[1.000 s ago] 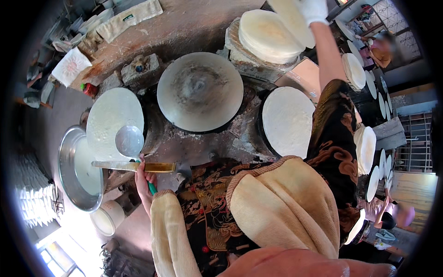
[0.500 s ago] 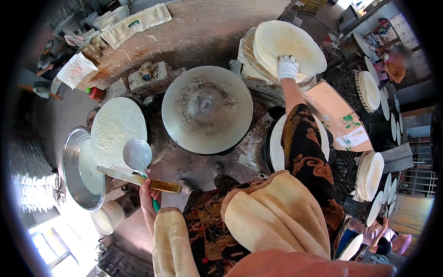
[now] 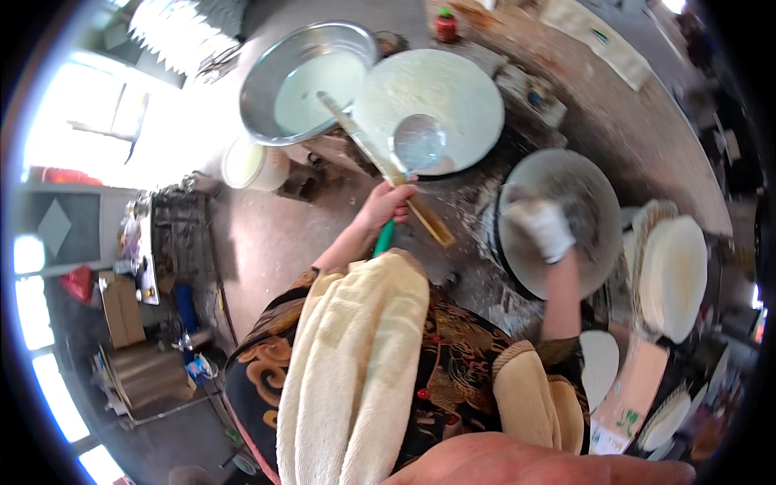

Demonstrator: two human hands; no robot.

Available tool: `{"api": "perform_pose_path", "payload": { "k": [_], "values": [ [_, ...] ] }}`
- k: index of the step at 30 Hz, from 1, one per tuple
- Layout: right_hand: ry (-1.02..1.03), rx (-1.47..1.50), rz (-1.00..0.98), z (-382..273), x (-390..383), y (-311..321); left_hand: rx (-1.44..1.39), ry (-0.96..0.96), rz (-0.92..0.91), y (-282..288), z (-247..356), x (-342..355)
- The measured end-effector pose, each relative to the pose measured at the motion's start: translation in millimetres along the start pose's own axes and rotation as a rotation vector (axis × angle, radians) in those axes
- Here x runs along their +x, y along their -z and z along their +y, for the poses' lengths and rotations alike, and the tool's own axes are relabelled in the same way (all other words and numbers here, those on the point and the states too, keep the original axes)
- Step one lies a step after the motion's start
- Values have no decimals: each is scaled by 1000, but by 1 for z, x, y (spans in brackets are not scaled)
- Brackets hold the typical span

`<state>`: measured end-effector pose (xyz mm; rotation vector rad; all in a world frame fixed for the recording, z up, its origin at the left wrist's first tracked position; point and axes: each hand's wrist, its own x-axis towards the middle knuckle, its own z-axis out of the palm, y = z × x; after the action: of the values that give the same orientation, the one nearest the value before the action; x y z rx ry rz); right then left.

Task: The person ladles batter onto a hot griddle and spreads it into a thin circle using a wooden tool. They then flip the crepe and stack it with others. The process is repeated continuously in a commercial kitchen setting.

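My left hand (image 3: 384,206) is closed around the green handle of a ladle (image 3: 419,141) and a long flat wooden stick (image 3: 362,144). The ladle's round bowl hangs over a round griddle covered with pale batter (image 3: 453,89). The stick slants across it, its far end near the rim of a metal basin (image 3: 257,113) holding whitish liquid. My right hand (image 3: 546,230), in a white glove, is over a bare, dark-stained round griddle (image 3: 594,271). Motion smears its fingers, and I cannot tell whether they touch the surface.
A stack of thin round flatbreads (image 3: 672,279) stands right of the bare griddle. Nearer me are another pale round (image 3: 598,364) and a cardboard sheet (image 3: 638,376). A white bucket (image 3: 255,166) stands below the basin. A red jar (image 3: 445,26) sits beyond the battered griddle.
The view has swung left. My right hand has left the flatbread stack and come over the bare griddle. My left hand still holds the ladle and stick.
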<state>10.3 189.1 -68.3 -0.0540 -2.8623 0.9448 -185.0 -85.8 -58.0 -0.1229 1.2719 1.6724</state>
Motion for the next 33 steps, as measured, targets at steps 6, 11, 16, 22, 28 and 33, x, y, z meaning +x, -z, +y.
{"api": "perform_pose_path", "payload": {
  "k": [6,11,16,22,28,33],
  "values": [
    [-361,395,-156,-136,186,-158,-19,-140,-90,81,45,55],
    [-597,443,63,-142,321,-177,-292,57,-12,229,134,153],
    [-580,-114,-156,-101,496,-203,-96,-88,461,422,209,329],
    [-876,-355,-333,-63,624,-232,766,70,691,547,304,447],
    [-945,2,-292,-34,639,-317,1081,-143,848,536,301,505],
    [-1023,670,-262,-82,621,-346,675,-68,551,523,288,514]
  ]
}}
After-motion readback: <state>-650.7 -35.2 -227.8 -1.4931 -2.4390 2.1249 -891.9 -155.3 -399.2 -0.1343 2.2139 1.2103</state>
